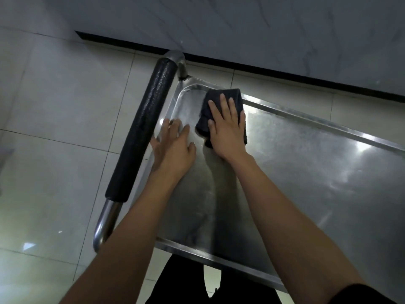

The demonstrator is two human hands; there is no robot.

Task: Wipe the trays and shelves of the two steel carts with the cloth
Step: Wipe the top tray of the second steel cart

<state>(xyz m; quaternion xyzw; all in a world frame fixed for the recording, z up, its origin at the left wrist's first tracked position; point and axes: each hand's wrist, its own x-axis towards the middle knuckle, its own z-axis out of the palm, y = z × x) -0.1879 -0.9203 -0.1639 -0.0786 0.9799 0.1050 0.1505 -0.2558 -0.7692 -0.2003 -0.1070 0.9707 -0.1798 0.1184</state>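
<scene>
A steel cart's top tray (306, 172) fills the middle and right of the head view. A dark folded cloth (210, 106) lies on the tray near its far left corner. My right hand (228, 128) presses flat on the cloth with straight fingers. My left hand (173, 145) rests open on the tray's left rim, just left of the cloth, fingers spread. The cart's handle (142, 132), a steel tube with a black foam sleeve, runs along the tray's left end beside my left hand.
A pale tiled floor (54, 106) surrounds the cart. A grey marbled wall with a black skirting strip (285, 75) runs close behind the tray's far edge. My dark trousers (182, 281) show below the tray's near rim.
</scene>
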